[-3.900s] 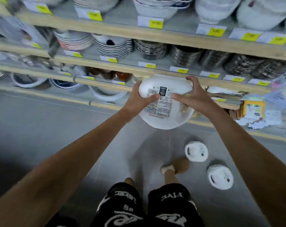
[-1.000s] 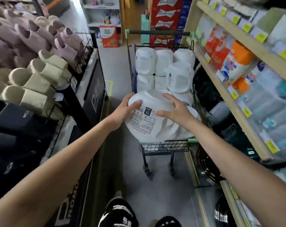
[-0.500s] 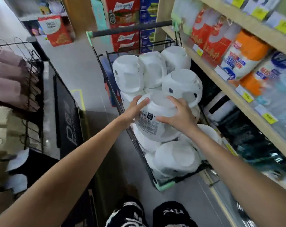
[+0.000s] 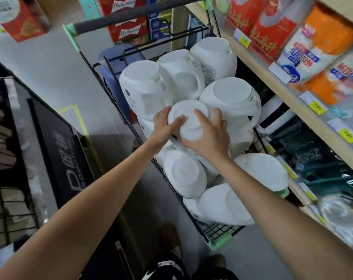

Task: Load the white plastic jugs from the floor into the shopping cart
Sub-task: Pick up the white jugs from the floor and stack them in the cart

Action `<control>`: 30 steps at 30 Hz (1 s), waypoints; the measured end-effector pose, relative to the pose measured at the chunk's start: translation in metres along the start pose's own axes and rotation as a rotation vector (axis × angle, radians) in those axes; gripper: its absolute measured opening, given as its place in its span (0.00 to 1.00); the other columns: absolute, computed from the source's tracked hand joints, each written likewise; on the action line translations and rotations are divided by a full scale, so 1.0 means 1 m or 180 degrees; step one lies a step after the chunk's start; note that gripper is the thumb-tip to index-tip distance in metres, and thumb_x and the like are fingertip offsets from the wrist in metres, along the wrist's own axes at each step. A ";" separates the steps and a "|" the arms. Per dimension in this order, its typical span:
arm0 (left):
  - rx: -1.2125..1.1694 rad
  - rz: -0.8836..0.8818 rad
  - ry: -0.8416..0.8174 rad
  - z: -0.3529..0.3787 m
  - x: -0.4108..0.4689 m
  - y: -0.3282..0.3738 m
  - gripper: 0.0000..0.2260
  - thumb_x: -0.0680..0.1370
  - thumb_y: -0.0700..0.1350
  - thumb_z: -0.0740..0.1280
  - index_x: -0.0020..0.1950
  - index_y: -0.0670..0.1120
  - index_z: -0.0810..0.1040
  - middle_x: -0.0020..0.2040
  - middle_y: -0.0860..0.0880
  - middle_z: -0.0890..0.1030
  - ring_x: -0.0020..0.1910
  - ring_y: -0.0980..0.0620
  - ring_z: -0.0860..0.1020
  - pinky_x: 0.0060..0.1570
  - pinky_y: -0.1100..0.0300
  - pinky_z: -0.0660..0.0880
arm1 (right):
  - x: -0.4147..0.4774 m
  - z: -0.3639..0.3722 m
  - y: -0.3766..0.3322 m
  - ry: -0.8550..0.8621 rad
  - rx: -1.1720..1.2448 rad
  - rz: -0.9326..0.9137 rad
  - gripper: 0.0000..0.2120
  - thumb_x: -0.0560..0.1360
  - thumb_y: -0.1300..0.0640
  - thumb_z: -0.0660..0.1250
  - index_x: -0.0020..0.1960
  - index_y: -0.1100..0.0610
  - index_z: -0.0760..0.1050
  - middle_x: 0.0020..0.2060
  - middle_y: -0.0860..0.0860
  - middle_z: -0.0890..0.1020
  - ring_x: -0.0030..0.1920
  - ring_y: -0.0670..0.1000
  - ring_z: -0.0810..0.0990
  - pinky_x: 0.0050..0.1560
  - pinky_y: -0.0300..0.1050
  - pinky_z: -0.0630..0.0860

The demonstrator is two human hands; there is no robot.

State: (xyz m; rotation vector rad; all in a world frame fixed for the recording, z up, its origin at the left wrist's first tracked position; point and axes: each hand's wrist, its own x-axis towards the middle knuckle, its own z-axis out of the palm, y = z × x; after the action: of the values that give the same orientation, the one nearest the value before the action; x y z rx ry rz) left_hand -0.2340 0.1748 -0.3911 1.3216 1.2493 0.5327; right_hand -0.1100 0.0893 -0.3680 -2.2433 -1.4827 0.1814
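A white plastic jug (image 4: pixel 188 120) sits base-up in the middle of the black wire shopping cart (image 4: pixel 220 232). My left hand (image 4: pixel 163 127) grips its left side and my right hand (image 4: pixel 210 136) grips its right side, fingers curled over the round base. Several more white jugs fill the cart: one (image 4: pixel 143 85) at the back left, one (image 4: pixel 232 98) just right of the held jug, one (image 4: pixel 183 176) below my hands, one (image 4: pixel 222 205) at the near end. The jug's lower body is hidden among the others.
The cart's grey handle bar (image 4: pixel 131 14) is at the far end, its green corner (image 4: pixel 220 242) near my feet. A wooden shelf (image 4: pixel 293 93) with orange and red packages runs along the right. A black display stand (image 4: pixel 56 150) stands on the left across a narrow grey floor strip.
I carried the jug from the aisle floor to the cart. Over the last second both hands lowered it into the pile and it turned base-up, the label no longer showing.
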 end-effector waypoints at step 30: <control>0.1072 0.0742 0.0482 0.011 -0.029 0.025 0.30 0.74 0.55 0.67 0.72 0.45 0.65 0.72 0.45 0.64 0.70 0.44 0.62 0.68 0.48 0.63 | -0.016 -0.048 0.038 -0.0929 0.0918 0.0058 0.42 0.71 0.46 0.73 0.77 0.48 0.55 0.74 0.50 0.59 0.73 0.53 0.59 0.70 0.52 0.65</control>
State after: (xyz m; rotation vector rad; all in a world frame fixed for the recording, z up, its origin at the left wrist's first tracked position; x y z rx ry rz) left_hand -0.2253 0.1512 -0.3599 1.7513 1.3583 0.6136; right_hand -0.0685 0.0484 -0.3438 -2.0597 -1.4683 0.7080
